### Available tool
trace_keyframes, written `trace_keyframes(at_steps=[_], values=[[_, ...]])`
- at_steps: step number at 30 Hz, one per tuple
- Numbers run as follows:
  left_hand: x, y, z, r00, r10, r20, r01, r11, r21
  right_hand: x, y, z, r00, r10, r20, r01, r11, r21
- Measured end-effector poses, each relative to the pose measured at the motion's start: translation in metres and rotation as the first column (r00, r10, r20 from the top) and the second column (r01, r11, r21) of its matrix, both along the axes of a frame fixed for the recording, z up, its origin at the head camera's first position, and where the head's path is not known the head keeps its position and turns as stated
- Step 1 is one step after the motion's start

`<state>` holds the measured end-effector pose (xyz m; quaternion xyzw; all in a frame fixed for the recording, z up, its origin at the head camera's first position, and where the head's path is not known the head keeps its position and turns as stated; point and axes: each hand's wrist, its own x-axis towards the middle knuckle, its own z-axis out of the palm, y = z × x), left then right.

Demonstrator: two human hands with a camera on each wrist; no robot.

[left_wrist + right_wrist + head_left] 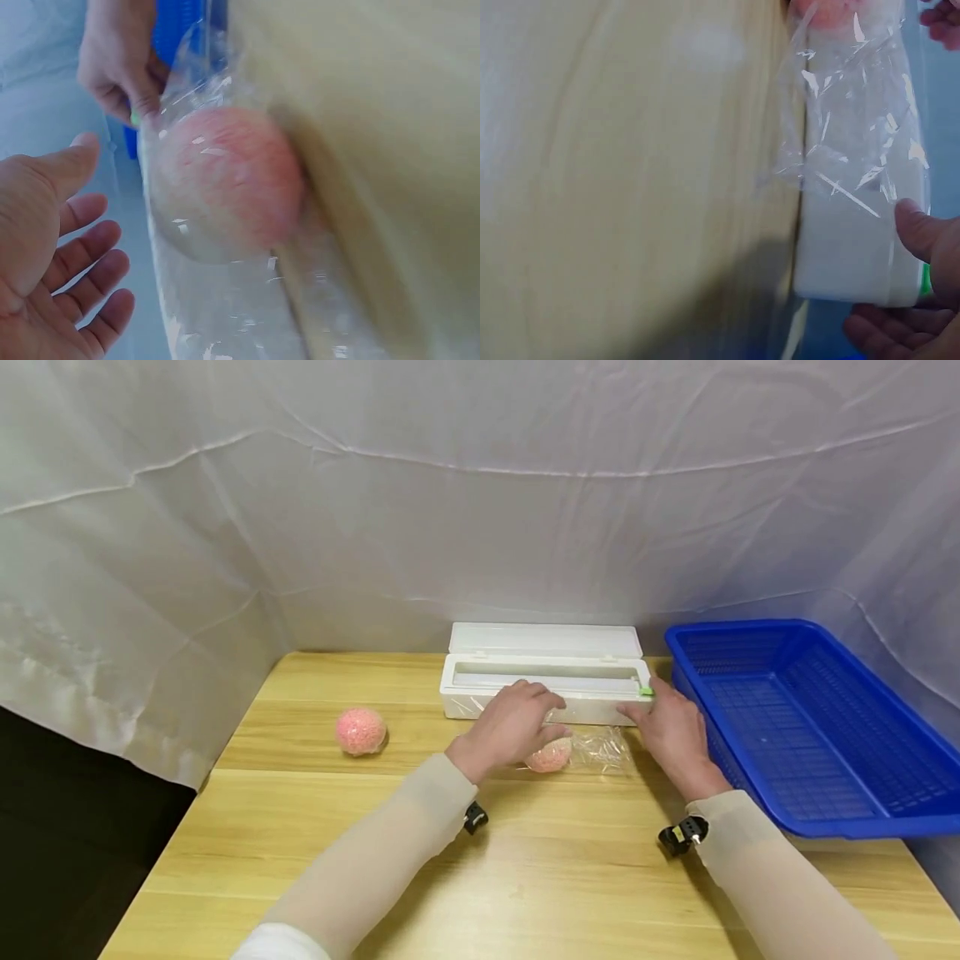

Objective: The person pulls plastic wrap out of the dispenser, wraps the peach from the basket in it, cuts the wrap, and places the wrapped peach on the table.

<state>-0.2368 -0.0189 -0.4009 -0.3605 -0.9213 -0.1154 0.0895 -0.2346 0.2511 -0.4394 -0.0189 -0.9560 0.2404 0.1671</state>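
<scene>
A white cling film dispenser (555,706) lies lengthwise at the back of the table, its lid (547,639) tipped back. Clear film (855,127) hangs over its front and covers a pink, peach-like ball (232,180). My left hand (513,727) hovers over the dispenser's front beside the ball, fingers loosely bent and holding nothing in the left wrist view. At the dispenser's right end, my right hand (675,735) grips the corner, thumb on the front and fingers around the end, by the green slider (646,691). Another pink ball (361,732), glossy as if film-wrapped, sits to the left.
A blue plastic basket (720,760) stands to the right, close to my right hand. White cloth (480,543) hangs behind the wooden table (525,877).
</scene>
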Motion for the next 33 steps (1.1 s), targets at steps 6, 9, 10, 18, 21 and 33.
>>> trace_keyframes(at_steps=[6, 9, 10, 18, 21, 33], values=[[-0.022, 0.017, 0.018, 0.998, 0.029, 0.046, -0.031, 0.999, 0.041, 0.002, 0.005, -0.007, 0.999, -0.001, -0.052, 0.0, 1.0, -0.014], [-0.033, 0.029, 0.023, 0.996, 0.04, 0.077, -0.044, 0.998, 0.054, 0.003, 0.006, -0.01, 0.997, -0.002, -0.074, 0.002, 1.0, -0.012], [-0.037, 0.034, 0.024, 0.996, 0.039, 0.084, -0.044, 0.998, 0.054, 0.003, 0.006, -0.011, 0.997, -0.005, -0.083, 0.004, 1.0, -0.009], [-0.053, 0.078, 0.027, 0.988, 0.011, 0.151, -0.013, 1.0, 0.015, 0.006, 0.004, -0.016, 0.991, -0.024, -0.134, 0.024, 1.0, -0.004], [-0.055, 0.092, 0.025, 0.985, 0.015, 0.174, -0.013, 1.0, -0.011, 0.008, 0.002, -0.017, 0.989, -0.017, -0.145, 0.016, 1.0, -0.008], [-0.047, 0.128, 0.018, 0.991, -0.025, 0.131, 0.035, 0.997, -0.075, 0.011, -0.006, -0.024, 0.962, -0.029, -0.271, 0.027, 1.0, -0.011]])
